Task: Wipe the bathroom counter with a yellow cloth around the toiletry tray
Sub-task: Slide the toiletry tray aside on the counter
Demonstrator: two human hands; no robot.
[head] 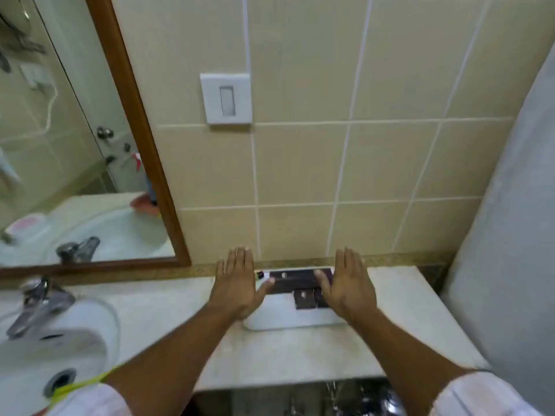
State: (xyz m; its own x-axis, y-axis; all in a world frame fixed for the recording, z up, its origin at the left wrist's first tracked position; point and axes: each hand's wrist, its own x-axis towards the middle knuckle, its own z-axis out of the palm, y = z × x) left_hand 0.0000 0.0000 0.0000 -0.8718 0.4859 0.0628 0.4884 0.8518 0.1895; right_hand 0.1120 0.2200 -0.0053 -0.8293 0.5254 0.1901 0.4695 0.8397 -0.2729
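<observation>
While our left hand [237, 283] and right hand [348, 283] hover flat and open at either end of the white tray [285, 319], gripping nothing, we judge the tray stiff, smooth and light, though the dark packets [300, 280] lying loose on it could slide if it tips; we would take it by both short ends and keep it level. It sits on the tabletop [270, 355] against the wall. A yellow cloth [81, 384] peeks out by the sink [45, 340], soft and limp
</observation>
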